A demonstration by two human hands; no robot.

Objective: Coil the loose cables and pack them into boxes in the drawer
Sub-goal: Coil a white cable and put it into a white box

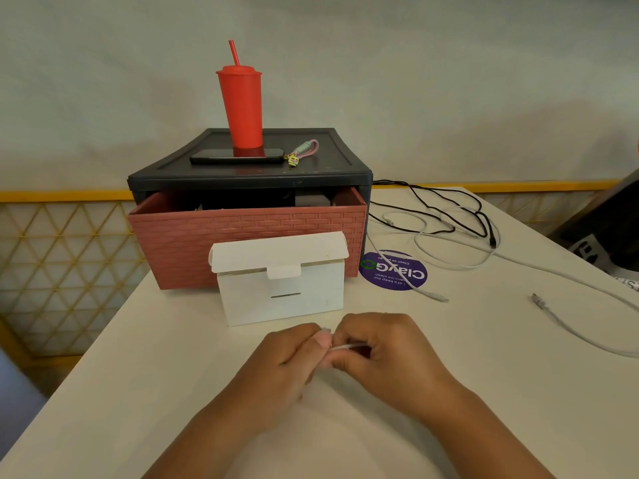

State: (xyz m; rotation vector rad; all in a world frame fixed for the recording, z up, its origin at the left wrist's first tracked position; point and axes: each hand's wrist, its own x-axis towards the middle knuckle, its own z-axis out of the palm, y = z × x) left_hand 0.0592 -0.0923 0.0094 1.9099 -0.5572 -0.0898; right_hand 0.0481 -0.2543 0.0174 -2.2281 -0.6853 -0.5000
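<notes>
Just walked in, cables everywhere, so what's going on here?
A person holds a thin white cable between the left hand and right hand, near the table's front edge, apparently coiling it. A white box stands just beyond, flap untucked, before the partly open pink drawer. A black cable and more white cables lie loose on the right.

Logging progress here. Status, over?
Left hand and right hand pinch a white cable. White box tab untucked, before open drawer. Loose black cable, white cables at right.
</notes>
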